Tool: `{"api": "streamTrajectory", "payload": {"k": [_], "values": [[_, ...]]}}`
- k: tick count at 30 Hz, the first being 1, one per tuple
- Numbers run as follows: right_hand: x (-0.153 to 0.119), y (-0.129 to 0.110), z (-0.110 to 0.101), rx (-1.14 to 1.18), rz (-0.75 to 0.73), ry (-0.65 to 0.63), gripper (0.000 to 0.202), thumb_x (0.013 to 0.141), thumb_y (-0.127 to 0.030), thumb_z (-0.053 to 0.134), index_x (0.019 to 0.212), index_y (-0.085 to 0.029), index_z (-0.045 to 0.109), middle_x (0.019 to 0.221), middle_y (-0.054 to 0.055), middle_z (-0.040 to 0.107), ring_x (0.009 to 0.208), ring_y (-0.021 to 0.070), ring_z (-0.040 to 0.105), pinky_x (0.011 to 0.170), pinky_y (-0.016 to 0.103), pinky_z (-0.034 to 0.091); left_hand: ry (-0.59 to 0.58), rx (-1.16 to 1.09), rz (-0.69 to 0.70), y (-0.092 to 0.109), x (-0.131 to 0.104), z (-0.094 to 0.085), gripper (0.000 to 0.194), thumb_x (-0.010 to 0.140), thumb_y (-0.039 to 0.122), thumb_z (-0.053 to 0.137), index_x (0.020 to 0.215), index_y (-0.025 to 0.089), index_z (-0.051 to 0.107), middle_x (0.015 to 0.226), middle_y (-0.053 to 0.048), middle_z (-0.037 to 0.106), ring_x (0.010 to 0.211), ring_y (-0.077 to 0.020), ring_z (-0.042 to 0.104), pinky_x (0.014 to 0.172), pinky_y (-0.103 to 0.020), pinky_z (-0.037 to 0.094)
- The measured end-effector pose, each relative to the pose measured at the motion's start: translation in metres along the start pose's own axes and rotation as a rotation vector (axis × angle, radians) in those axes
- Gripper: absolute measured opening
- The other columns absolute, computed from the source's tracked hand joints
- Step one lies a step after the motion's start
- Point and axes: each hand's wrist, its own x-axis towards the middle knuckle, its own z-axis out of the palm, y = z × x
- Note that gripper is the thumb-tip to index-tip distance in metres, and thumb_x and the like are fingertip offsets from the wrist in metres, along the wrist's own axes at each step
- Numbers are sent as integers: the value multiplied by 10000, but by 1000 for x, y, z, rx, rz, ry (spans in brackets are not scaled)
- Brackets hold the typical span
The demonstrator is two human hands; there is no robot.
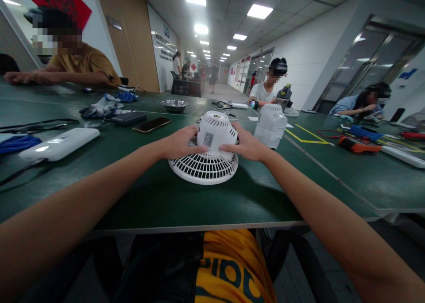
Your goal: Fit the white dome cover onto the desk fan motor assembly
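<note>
A white fan head (212,137) rests on the green table in front of me, its round grille (203,172) facing down and its motor housing upward. A grey label shows on the housing's near side. My left hand (184,143) is wrapped around the housing's left side, thumb across the front. From the right, my right hand (246,143) grips the same housing, its thumb pressed near the label. The far fingers of both hands are partly hidden behind the housing. Just beyond my right hand stands a white plastic fan base (271,125).
A phone (152,125), a metal bowl (174,105) and a white power bank (61,143) lie to the left and back. An orange-and-black meter (358,144) lies at right near yellow tape (308,138). Other people sit around the table (159,205).
</note>
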Motion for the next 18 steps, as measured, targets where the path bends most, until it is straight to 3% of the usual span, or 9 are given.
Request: {"api": "streamTrajectory", "payload": {"k": [18], "values": [[0, -1, -1, -21, -9, -7, 855, 753, -585, 761, 1458, -252, 409, 1371, 122, 620, 1210, 390, 620, 1054, 644, 475, 31, -19, 37, -6, 3, 4, 756, 836, 686, 566, 1387, 169, 548, 1388, -168, 575, 1225, -343, 590, 979, -463, 508]]}}
